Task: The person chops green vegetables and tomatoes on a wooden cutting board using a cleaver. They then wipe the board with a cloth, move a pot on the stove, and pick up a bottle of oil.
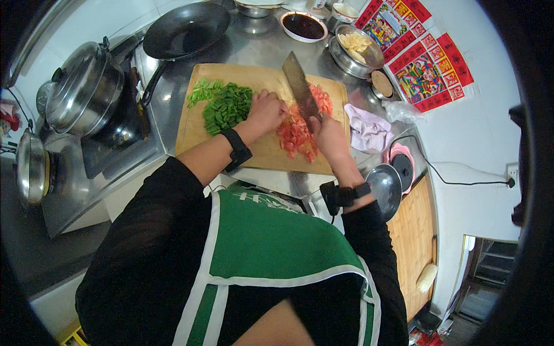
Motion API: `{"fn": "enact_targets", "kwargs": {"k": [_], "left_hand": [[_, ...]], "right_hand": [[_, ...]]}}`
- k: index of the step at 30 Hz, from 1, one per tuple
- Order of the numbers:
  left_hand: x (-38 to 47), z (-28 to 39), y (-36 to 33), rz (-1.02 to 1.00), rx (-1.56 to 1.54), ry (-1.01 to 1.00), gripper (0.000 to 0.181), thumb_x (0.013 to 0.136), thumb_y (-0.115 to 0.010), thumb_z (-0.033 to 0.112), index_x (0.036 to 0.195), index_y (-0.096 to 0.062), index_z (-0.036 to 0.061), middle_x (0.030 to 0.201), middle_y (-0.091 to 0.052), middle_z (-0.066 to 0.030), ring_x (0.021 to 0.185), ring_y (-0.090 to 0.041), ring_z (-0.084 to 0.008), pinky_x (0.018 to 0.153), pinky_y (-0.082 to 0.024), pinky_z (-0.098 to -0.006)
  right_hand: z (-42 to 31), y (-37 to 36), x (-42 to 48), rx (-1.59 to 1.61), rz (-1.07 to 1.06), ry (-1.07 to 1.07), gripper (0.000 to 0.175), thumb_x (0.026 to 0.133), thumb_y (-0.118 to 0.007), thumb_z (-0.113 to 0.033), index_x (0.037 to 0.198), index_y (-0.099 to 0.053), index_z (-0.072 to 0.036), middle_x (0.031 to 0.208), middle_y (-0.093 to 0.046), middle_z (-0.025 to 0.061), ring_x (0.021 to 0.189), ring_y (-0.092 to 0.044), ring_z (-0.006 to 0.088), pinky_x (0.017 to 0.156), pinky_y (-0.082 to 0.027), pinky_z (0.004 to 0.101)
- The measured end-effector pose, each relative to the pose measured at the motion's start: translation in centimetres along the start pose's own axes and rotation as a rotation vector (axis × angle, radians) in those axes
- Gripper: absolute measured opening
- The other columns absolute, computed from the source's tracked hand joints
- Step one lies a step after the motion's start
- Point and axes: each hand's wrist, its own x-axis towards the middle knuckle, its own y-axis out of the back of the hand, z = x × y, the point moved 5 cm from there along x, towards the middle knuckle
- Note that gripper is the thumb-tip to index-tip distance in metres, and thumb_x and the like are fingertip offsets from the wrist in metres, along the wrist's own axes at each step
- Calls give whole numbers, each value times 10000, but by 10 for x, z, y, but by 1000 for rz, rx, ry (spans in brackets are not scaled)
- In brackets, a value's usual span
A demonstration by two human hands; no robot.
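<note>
My right hand [332,137] grips a Chinese cleaver [298,84] by its handle. The broad blade stands over a pile of finely chopped red food [298,134], perhaps tomato or meat, and covers part of it. My left hand [266,111] is on the left of the blade with its fingers curled, close against chopped green leaves [227,108]. Whether anything lies under those fingers is hidden. Paler chopped green stalks [204,90] lie at the far left of the wooden cutting board [259,160], which carries all of these.
A black wok [186,32] sits behind the board's left side, its handle pointing towards me. Left stands a lidded steel pot [82,91]. At the back are a bowl of dark liquid [304,27] and a steel bowl of pale slices [355,45]. A pink cloth [368,127] lies right.
</note>
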Motion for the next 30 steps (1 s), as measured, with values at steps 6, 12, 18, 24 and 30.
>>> {"fn": "enact_targets", "kwargs": {"k": [6,12,18,24,30], "left_hand": [[4,-1,-1,3,8,-22,119,762,-616,252,829,-689,187,891,-582,-76,986,-473,-297,837,-364,-442],[24,22,-14,-18,-136,-202,183,786,-596,228,950,-663,179,931,-621,-57,1020,-495,-269,882,-362,-442],[43,42,-31,-149,26,-195,186,781,-619,259,921,-661,144,940,-640,-79,1036,-514,-273,869,-372,-450],[28,30,-20,-173,-56,-80,246,770,-644,350,861,-650,122,870,-646,-99,953,-543,-310,846,-377,-457],[16,7,1,24,-102,-15,227,775,-641,338,871,-647,133,858,-647,-72,907,-549,-279,817,-380,-437]], "right_hand": [[3,-7,4,-1,30,4,338,891,-528,-307,951,-588,20,820,-614,277,816,-598,435,706,-473,498],[27,41,0,250,202,-38,299,889,-555,-258,898,-578,40,808,-608,282,821,-589,446,693,-466,483],[52,37,-10,242,204,-85,322,897,-551,-270,974,-584,42,747,-588,236,686,-566,370,603,-454,427],[31,33,-22,215,190,-66,312,889,-548,-263,956,-588,39,811,-601,299,798,-584,458,690,-468,496],[2,27,-6,122,186,6,335,900,-523,-295,958,-586,29,802,-609,287,773,-594,451,679,-470,499]]}}
